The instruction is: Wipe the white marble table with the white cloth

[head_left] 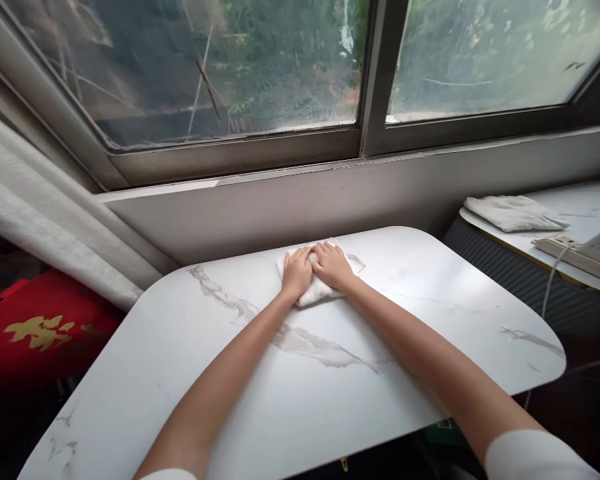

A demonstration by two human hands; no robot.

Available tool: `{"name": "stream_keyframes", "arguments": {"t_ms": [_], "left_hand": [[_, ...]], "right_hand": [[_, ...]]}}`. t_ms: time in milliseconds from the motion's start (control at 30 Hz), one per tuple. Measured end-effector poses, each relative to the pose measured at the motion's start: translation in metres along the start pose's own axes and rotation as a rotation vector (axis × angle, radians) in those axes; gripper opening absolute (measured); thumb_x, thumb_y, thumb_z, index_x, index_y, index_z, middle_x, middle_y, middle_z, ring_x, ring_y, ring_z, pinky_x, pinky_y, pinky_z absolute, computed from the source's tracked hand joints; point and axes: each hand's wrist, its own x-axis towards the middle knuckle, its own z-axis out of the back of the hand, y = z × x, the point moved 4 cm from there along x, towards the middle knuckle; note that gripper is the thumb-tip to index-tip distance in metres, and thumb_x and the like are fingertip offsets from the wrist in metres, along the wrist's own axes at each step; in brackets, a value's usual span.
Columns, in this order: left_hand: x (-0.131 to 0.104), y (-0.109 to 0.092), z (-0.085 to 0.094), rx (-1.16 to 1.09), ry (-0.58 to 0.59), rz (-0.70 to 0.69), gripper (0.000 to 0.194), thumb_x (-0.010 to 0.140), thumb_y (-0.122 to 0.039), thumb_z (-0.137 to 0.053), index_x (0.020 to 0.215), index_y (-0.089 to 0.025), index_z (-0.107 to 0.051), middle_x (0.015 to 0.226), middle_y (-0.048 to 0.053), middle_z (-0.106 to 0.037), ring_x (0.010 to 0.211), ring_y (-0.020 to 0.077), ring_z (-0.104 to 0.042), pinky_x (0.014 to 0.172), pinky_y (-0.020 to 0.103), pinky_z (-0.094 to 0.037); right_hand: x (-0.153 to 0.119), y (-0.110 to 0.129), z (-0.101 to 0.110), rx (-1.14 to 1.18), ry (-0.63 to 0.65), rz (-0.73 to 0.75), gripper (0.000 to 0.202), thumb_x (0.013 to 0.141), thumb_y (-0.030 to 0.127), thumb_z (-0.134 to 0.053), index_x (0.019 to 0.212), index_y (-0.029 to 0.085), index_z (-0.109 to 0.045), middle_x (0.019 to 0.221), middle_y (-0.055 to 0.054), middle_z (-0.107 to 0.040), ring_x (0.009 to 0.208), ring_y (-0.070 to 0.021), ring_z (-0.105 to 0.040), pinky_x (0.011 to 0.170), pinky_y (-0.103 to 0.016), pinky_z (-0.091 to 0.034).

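Observation:
A white cloth (316, 293) lies folded on the white marble-patterned table (280, 407), close to its far edge. My left hand (297, 272) rests flat on the left part of the cloth, fingers stretched forward. Beside it, my right hand (333, 265) presses on the cloth in the same way, and the two hands touch or nearly touch at the thumbs. Both arms reach straight out across the tabletop. Much of the cloth's middle is hidden under the palms.
Behind the table stand a low wall and a window (240, 147). A pale curtain (55, 193) and red fabric with gold marking (45, 333) are at the left. At right, a second table holds another folded cloth (515, 212) and a power strip (553, 243) with a cable.

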Motion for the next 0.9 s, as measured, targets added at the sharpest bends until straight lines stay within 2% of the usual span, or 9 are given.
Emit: {"name": "stream_keyframes", "arguments": {"t_ms": [100, 200, 333, 500, 600, 700, 800, 900], "left_hand": [[0.022, 0.006, -0.002, 0.073, -0.031, -0.018, 0.048, 0.086, -0.012, -0.026, 0.124, -0.019, -0.054, 0.136, 0.004, -0.052, 0.129, 0.015, -0.041, 0.114, 0.039, -0.013], [0.032, 0.008, -0.005, 0.12, -0.025, -0.023, 0.047, 0.087, -0.013, -0.026, 0.124, -0.019, -0.054, 0.136, 0.005, -0.053, 0.129, 0.0149, -0.04, 0.114, 0.038, -0.014], [0.029, 0.006, -0.006, 0.163, -0.037, -0.014, 0.047, 0.089, -0.014, -0.025, 0.127, -0.018, -0.052, 0.139, 0.005, -0.049, 0.131, 0.0148, -0.038, 0.114, 0.037, -0.014], [0.012, -0.001, -0.007, 0.21, -0.032, 0.018, 0.043, 0.094, -0.019, -0.024, 0.128, -0.017, -0.05, 0.141, 0.006, -0.047, 0.133, 0.0165, -0.037, 0.114, 0.04, -0.015], [-0.009, -0.012, -0.007, 0.233, -0.018, 0.018, 0.044, 0.094, -0.019, -0.024, 0.13, -0.015, -0.049, 0.142, 0.007, -0.046, 0.134, 0.0173, -0.034, 0.115, 0.04, -0.014], [-0.043, -0.028, -0.007, 0.247, 0.023, -0.002, 0.044, 0.093, -0.019, -0.029, 0.133, -0.014, -0.046, 0.144, 0.007, -0.043, 0.136, 0.0179, -0.031, 0.116, 0.039, -0.014], [-0.091, -0.047, -0.007, 0.217, 0.117, -0.02, 0.047, 0.093, -0.023, -0.029, 0.138, -0.013, -0.04, 0.148, 0.007, -0.036, 0.139, 0.0183, -0.024, 0.117, 0.04, -0.01], [-0.147, -0.067, -0.004, 0.105, 0.243, -0.027, 0.05, 0.097, -0.03, -0.021, 0.145, -0.016, -0.028, 0.153, 0.004, -0.024, 0.142, 0.0178, -0.013, 0.117, 0.044, -0.006]], "right_hand": [[0.02, -0.005, -0.005, -0.007, -0.022, -0.031, 0.038, 0.089, 0.021, -0.031, 0.121, 0.015, -0.05, 0.133, -0.011, -0.052, 0.128, -0.0247, -0.036, 0.107, -0.045, -0.023], [0.027, -0.01, -0.009, -0.014, -0.032, -0.059, 0.04, 0.09, 0.021, -0.029, 0.125, 0.014, -0.047, 0.139, -0.011, -0.046, 0.131, -0.0254, -0.032, 0.107, -0.046, -0.022], [0.025, -0.012, -0.01, -0.012, -0.024, -0.055, 0.041, 0.09, 0.021, -0.029, 0.127, 0.014, -0.046, 0.143, -0.011, -0.042, 0.133, -0.0249, -0.03, 0.108, -0.045, -0.021], [0.008, -0.007, -0.004, -0.017, -0.012, -0.033, 0.042, 0.093, 0.023, -0.027, 0.128, 0.014, -0.047, 0.143, -0.011, -0.042, 0.134, -0.0243, -0.031, 0.108, -0.044, -0.022], [-0.014, -0.004, 0.002, -0.04, 0.004, -0.01, 0.043, 0.094, 0.024, -0.027, 0.131, 0.012, -0.046, 0.144, -0.012, -0.041, 0.135, -0.0251, -0.03, 0.108, -0.045, -0.022], [-0.051, -0.001, 0.006, -0.138, 0.041, 0.03, 0.049, 0.094, 0.024, -0.026, 0.138, 0.01, -0.039, 0.148, -0.014, -0.035, 0.137, -0.027, -0.026, 0.109, -0.047, -0.021], [-0.103, 0.003, 0.01, -0.237, 0.056, 0.094, 0.052, 0.094, 0.025, -0.024, 0.142, 0.007, -0.035, 0.15, -0.015, -0.03, 0.139, -0.0285, -0.022, 0.11, -0.048, -0.021], [-0.162, 0.007, 0.02, -0.272, 0.022, 0.173, 0.054, 0.093, 0.027, -0.026, 0.144, 0.009, -0.033, 0.15, -0.013, -0.029, 0.14, -0.0279, -0.02, 0.111, -0.049, -0.022]]}}
